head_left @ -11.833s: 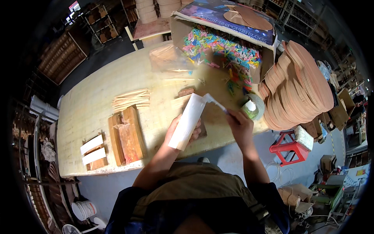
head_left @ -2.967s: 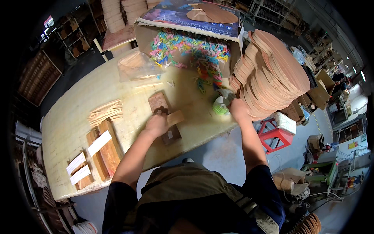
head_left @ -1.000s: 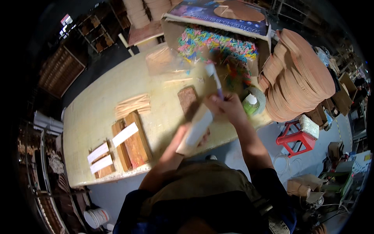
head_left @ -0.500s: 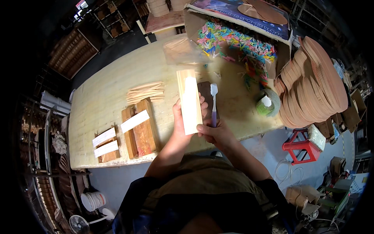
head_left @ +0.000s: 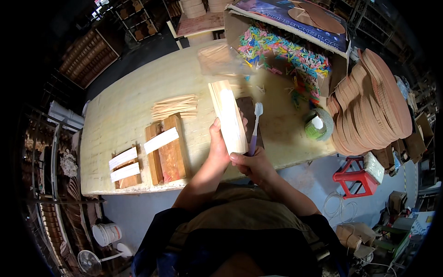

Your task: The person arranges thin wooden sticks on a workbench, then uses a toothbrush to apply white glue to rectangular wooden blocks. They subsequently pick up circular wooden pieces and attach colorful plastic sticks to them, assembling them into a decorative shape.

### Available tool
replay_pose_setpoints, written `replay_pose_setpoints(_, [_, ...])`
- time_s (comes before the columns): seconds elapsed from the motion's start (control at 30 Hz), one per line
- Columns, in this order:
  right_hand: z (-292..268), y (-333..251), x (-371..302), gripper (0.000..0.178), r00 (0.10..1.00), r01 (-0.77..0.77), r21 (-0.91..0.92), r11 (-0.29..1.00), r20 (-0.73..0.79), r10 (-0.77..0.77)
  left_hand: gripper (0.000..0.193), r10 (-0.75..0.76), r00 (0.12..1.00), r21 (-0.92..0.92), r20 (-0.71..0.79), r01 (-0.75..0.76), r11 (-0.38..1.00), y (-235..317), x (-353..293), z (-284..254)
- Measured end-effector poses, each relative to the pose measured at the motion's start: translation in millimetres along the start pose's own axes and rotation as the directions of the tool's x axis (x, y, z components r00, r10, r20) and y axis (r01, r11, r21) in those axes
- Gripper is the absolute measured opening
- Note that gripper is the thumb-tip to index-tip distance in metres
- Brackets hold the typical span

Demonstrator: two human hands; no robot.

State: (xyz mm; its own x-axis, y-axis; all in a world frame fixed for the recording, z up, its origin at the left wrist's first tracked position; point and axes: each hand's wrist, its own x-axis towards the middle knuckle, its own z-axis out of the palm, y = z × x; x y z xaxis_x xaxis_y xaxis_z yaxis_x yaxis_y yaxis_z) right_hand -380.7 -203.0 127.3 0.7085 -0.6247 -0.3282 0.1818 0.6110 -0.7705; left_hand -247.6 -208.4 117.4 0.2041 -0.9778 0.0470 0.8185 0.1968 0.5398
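My left hand point(head_left: 218, 145) is wrapped around a stack of pale wooden strips point(head_left: 224, 106), held tilted above the table's front edge. White, glue-like paste covers much of the stack's upper face. In my right hand point(head_left: 254, 165) is a toothbrush point(head_left: 253, 136) with a purple handle, its whitened bristle end pointing up and away from me. The right thumb touches the near end of the stack. Left of my hands, a larger wooden block point(head_left: 183, 152) carries one white-coated strip point(head_left: 161, 140). A smaller block point(head_left: 130, 183) beside it carries two more.
Loose thin strips point(head_left: 174, 106) lie behind the blocks on the table point(head_left: 104, 124). At the back right, an open carton point(head_left: 338, 79) spills colourful small clips. A green container point(head_left: 315, 129) stands near stacked curved wooden pieces point(head_left: 369, 106). A red stool point(head_left: 355, 177) is at the right.
The stack has turned in my left hand, its near end swinging right and its side edge showing more. The toothbrush has shifted slightly with my right hand.
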Motion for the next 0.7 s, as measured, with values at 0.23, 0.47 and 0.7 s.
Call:
replay_pose_setpoints(0.23, [-27.3, -39.4, -11.3, 0.027, 0.770, 0.391, -0.798, 0.459, 0.010, -0.638, 0.059, -0.208, 0.976, -0.188, -0.070, 0.192, 0.963, 11.8, -2.5, -8.1])
replay_pose_setpoints(0.47, [-50.2, -63.4, -19.4, 0.013, 0.711, 0.474, -0.880, -0.038, 0.408, -0.573, 0.056, -0.366, 0.907, -0.355, 0.210, 0.420, 0.835, 14.8, -5.6, -7.8])
replay_pose_setpoints(0.7, [-67.8, -88.2, -4.3, 0.012, 0.439, 0.307, -0.911, -0.275, 0.392, -0.808, 0.055, -0.438, 0.871, -0.157, 0.223, 0.476, 0.865, 9.4, -8.3, -8.0])
